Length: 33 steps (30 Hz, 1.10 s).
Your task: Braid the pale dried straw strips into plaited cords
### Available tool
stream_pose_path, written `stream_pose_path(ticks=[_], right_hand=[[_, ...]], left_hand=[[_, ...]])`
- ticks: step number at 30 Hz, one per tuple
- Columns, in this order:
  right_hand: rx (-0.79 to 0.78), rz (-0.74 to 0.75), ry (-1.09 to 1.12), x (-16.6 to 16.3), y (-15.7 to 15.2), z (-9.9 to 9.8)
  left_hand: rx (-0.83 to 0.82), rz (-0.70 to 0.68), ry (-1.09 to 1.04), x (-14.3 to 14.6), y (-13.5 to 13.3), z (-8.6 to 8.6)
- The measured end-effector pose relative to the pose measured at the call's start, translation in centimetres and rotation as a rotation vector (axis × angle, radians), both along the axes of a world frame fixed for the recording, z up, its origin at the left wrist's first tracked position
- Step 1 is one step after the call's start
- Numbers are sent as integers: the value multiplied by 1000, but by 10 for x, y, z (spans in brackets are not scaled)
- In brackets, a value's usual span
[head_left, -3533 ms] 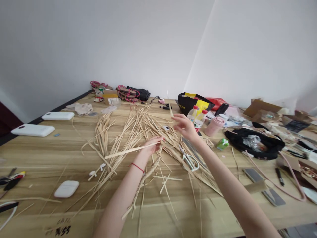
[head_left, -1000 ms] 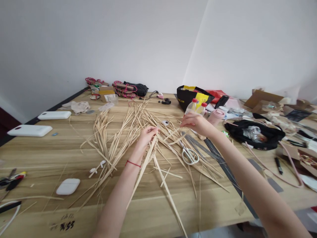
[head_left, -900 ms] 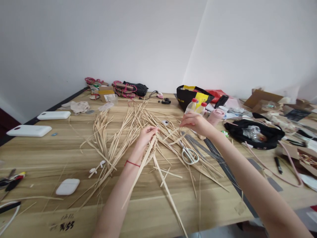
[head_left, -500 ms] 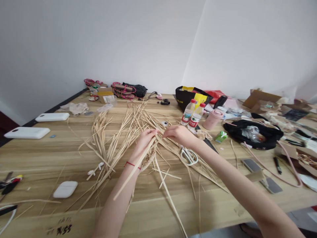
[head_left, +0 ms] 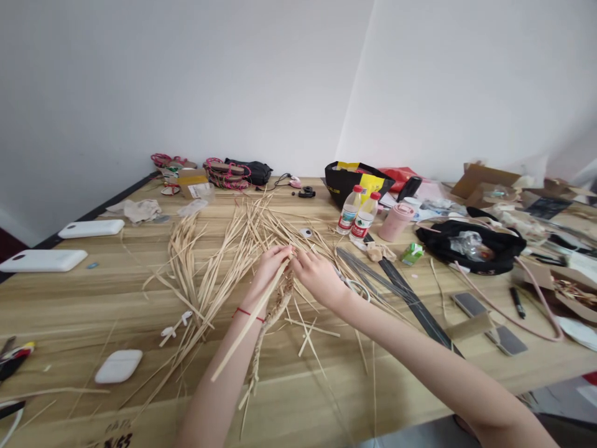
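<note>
A braid of pale straw strips hangs down from between my two hands, its tail dropping past my left wrist. My left hand is closed on its upper end, and one loose flat strip runs back over my left forearm. My right hand meets it at the fingertips, fingers bent and pinched on the straw there. Exactly which strip lies between those fingertips is hidden. White-handled scissors lie partly behind my right wrist. Many loose straw strips spread over the table beyond and left.
Two water bottles, a pink cup and a black bag stand at right. An earphone case and white power banks lie at left. Dark flat strips lie beyond my right forearm.
My right hand has moved left and down to meet my left hand at the straw. More of the braid shows below. The long strip that hung toward the table's front edge is gone from there.
</note>
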State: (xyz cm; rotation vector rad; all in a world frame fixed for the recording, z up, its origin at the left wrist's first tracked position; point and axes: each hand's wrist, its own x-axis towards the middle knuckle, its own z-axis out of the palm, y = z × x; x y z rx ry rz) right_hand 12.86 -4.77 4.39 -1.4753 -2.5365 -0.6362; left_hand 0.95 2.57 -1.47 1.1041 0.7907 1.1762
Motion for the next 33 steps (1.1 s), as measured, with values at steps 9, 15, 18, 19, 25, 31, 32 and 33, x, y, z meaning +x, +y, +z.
stream_pose_path(ticks=[9, 15, 18, 19, 25, 31, 32, 33], right_hand=[[151, -83, 78, -17, -10, -30], [247, -17, 191, -11, 0, -47], [268, 12, 229, -5, 5, -52], [266, 23, 230, -2, 7, -53], [261, 88, 270, 10, 6, -53], [286, 231, 321, -8, -29, -56], [264, 283, 334, -13, -37, -57], [238, 336, 349, -19, -44, -57]], left_hand=[[-82, -5, -125, -12, -4, -6], [-84, -32, -176, -13, -3, -10], [-102, -31, -191, -11, -6, -11], [-92, -44, -183, -11, -7, -12], [22, -11, -158, -12, -17, -10], [-132, 31, -76, -1, -18, 10], [-127, 40, -77, -1, -20, 12], [-119, 52, -76, -1, -22, 14]])
